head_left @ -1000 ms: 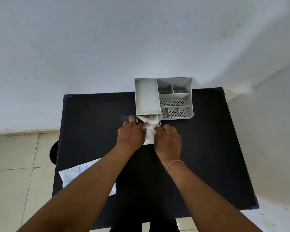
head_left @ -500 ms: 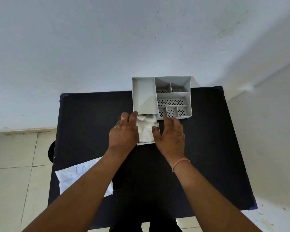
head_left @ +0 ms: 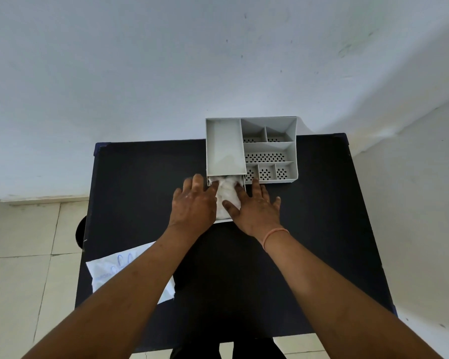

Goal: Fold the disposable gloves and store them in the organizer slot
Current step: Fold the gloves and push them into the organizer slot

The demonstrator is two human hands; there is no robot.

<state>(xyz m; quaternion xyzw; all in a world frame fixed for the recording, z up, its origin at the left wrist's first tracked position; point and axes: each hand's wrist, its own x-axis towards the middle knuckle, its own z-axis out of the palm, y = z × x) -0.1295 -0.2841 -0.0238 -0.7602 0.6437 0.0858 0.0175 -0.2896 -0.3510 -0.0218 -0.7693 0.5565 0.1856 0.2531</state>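
Hands spread flat: our left hand [head_left: 193,206] and right hand [head_left: 254,208] press crumpled white gloves [head_left: 227,194] (partly hidden) into the pulled-out drawer [head_left: 224,221] at the grey organizer's [head_left: 270,151] near-left, on a black table [head_left: 140,177].

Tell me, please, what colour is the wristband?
Orange-pink, on the right wrist: wristband, head view.

We're looking at a bare, plain room, likely a home or simple workroom: a white painted wall [head_left: 166,73] is filling the background, pale floor tiles [head_left: 24,242] are showing at left, and a small dark table [head_left: 309,242] is sitting pushed against that wall.
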